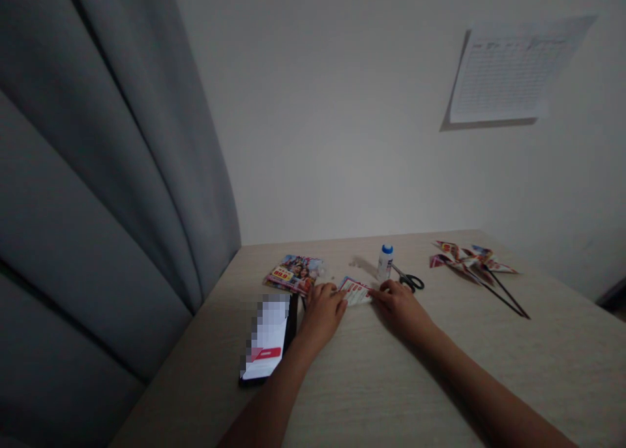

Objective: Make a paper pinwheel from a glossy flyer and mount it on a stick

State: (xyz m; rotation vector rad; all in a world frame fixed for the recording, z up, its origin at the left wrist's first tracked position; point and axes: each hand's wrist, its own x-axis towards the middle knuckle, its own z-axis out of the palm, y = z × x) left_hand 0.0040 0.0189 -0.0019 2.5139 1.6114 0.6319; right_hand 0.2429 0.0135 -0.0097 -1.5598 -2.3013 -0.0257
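Note:
A small printed piece of paper point(357, 292), white with red lettering, lies on the table between my two hands. My left hand point(323, 308) has its fingers on the paper's left edge. At the right edge, my right hand point(394, 303) touches the paper with its fingertips. Both hands look closed on those edges, palms down. Just behind the right hand stand a white glue bottle point(385, 264) with a blue cap and a pair of scissors point(411, 281) with black handles. A stack of colourful printed leaflets point(295, 274) sits beyond my left hand.
A smartphone point(267, 340) with a lit screen lies left of my left forearm. Paper pinwheels point(469, 260) on dark sticks rest at the right of the wooden table point(352, 396). A grey curtain point(122, 141) hangs along the left side. Printed sheets point(503, 76) are fixed to the wall.

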